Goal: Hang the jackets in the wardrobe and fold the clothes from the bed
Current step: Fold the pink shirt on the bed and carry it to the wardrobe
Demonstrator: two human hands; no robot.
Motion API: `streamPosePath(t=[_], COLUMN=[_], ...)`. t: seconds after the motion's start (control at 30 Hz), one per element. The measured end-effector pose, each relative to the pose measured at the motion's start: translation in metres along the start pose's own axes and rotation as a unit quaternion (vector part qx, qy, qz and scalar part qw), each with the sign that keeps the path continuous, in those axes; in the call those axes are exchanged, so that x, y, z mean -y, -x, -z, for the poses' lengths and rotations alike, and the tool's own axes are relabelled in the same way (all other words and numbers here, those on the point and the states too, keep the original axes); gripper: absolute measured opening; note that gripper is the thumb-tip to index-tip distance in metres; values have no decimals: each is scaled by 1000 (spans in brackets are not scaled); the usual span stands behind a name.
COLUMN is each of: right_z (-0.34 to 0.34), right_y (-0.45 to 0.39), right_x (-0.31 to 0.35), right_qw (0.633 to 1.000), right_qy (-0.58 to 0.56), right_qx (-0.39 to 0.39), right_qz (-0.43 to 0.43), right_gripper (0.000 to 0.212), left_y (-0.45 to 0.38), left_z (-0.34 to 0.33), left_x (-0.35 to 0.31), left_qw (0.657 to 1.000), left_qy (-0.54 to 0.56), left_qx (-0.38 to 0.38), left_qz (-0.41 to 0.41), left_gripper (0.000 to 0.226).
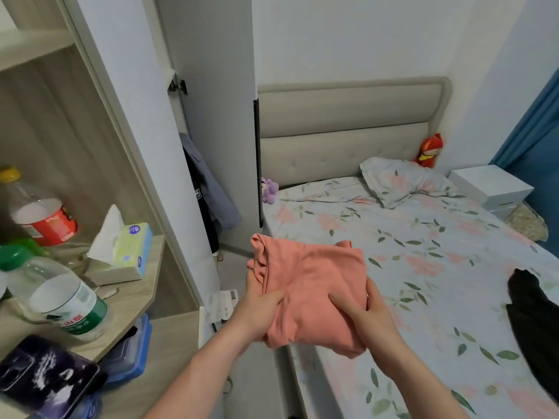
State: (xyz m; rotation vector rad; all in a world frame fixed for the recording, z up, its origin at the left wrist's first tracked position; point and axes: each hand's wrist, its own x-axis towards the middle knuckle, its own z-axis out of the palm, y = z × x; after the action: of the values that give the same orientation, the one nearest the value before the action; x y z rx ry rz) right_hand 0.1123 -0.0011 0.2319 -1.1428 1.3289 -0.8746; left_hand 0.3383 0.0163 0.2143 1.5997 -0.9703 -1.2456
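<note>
both the left hand and right hand grip the folded pink garment above the bed edge, wardrobe probably leftward.

The black garment at the frame's right edge is cut off. The phone runs past the lower left corner. Bottle labels are blurred, unreadable. The fingers of both hands lie hidden beneath the pink garment.

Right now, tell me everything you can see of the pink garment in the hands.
The pink garment is a salmon-pink piece of soft, knit-looking cloth, folded into a compact, slightly creased bundle. It is held in the air over the near edge of the bed, the left hand gripping its left side and the right hand its right. Nothing else touches it.
</note>
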Motion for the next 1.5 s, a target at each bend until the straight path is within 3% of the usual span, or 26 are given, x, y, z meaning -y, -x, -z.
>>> streamPosePath(t=[0.27, 0.43, 0.57, 0.73, 0.83, 1.0, 1.13, 1.2, 1.33, 1.5], right_z=[-8, -17, -35, -67, -93, -140, -175, -190, -223, -265], right_y=[-103, -174, -229, -298, -337, -398, -436, -451, -474, -519], right_x=[38, 71, 104, 152, 186, 236, 272, 287, 317, 352], right_qw=[999, 998, 995, 992, 991, 992, 989, 987, 981, 975], right_qy=[-8, -13, -11, -33, -40, -59, -91, -96, -95, -83], right_qx=[29, 56, 78, 100, 98, 74, 85, 97, 133, 148], right_qz=[18, 34, 58, 76, 84, 83, 79, 88, 101, 142], right_gripper=[77, 86, 89, 64, 65, 88, 71, 74, 46, 71], left_y=[-85, -139, -183, -241, -282, -345, -385, -400, -424, -461], left_z=[8, 20, 36, 66, 89, 132, 164, 176, 199, 230], left_x=[-57, -93, -124, -177, -207, -244, -272, -286, -310, -333], left_qw=[999, 996, 992, 985, 981, 972, 953, 942, 923, 908], left_qy=[6, -23, -33, -48, -50, -8, 76, 106, 140, 156], left_qx=[-39, -79, -121, -156, -181, -221, -268, -286, -320, -346], left_qz=[-29, -25, -31, -48, -57, -84, -122, -137, -162, -179], left_gripper=[110, 92, 94, 98, 88, 73, 52, 44, 46, 57])
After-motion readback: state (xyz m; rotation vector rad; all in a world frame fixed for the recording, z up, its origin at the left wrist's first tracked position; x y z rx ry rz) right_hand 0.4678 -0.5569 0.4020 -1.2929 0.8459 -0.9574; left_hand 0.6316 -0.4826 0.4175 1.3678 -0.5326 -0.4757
